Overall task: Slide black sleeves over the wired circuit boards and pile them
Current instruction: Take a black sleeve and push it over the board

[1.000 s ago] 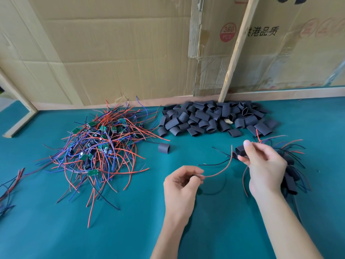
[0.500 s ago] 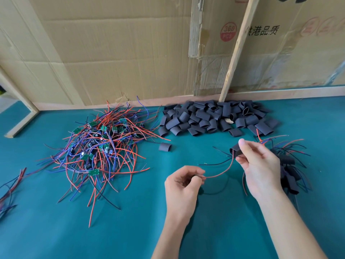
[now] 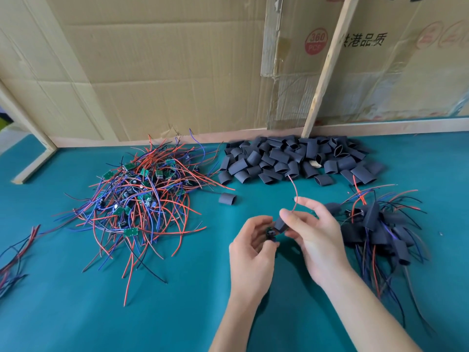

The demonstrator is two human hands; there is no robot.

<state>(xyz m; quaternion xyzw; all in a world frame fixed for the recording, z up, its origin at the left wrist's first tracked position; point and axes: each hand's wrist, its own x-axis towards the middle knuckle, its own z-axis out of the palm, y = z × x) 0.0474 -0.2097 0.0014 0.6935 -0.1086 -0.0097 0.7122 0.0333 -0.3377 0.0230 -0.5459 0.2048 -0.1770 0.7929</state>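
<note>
Both hands meet at centre: left hand (image 3: 250, 246) pinches a circuit board (image 3: 271, 235), right hand (image 3: 313, 233) pinches a black sleeve (image 3: 280, 223). Sleeved pile (image 3: 378, 227) at three o'clock is small; the bare tangle (image 3: 142, 196) at ten o'clock remains large.

Small green circuit board (image 3: 271, 234) mostly hiding behind left hand's (image 3: 251, 247) fingertips, loose red and dark wire bundle (image 3: 15, 260) running off left edge, sleeved pile's trailing wires (image 3: 396, 283) blurring

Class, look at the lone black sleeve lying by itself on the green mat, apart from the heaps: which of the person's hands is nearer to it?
Left. The left hand is below and slightly right of the lone black sleeve; the right hand lies farther right.
</note>
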